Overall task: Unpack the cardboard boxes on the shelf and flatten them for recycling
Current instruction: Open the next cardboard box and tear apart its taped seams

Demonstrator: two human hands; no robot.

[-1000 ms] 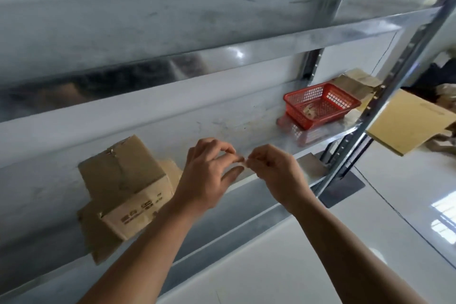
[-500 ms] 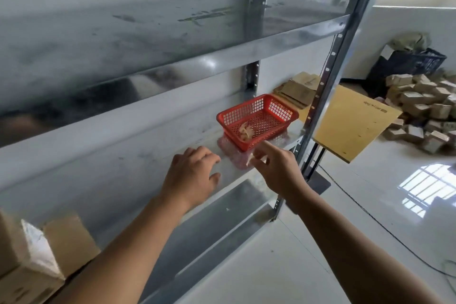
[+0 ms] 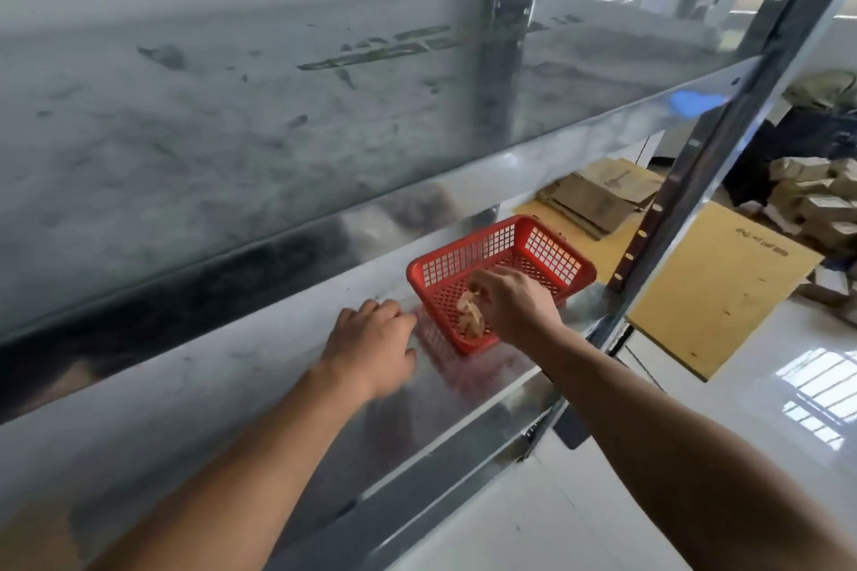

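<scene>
A red mesh basket (image 3: 547, 246) stands on the metal shelf (image 3: 232, 385), with a crumpled tan wad of tape (image 3: 470, 320) inside it. My right hand (image 3: 514, 306) hovers over the basket, its fingertips pinched together on a small tan tape scrap just above the wad. Beside the basket's left corner, my left hand (image 3: 371, 348) rests on the shelf, loosely curled and holding nothing. Flattened cardboard boxes (image 3: 598, 195) lie stacked behind the basket at the shelf's right end. A blurred tan edge (image 3: 32, 533) shows at the bottom left corner.
The upper shelf (image 3: 278, 130) overhangs close above. A steel upright (image 3: 723, 144) rises right of the basket. Beyond it a yellow-brown board (image 3: 714, 292) leans, and several small cardboard boxes (image 3: 821, 204) are piled on the glossy white floor (image 3: 603, 501).
The view swung right, away from the brown box. My right hand carried the scrap from between both hands to over the basket. My left hand let go and settled on the shelf.
</scene>
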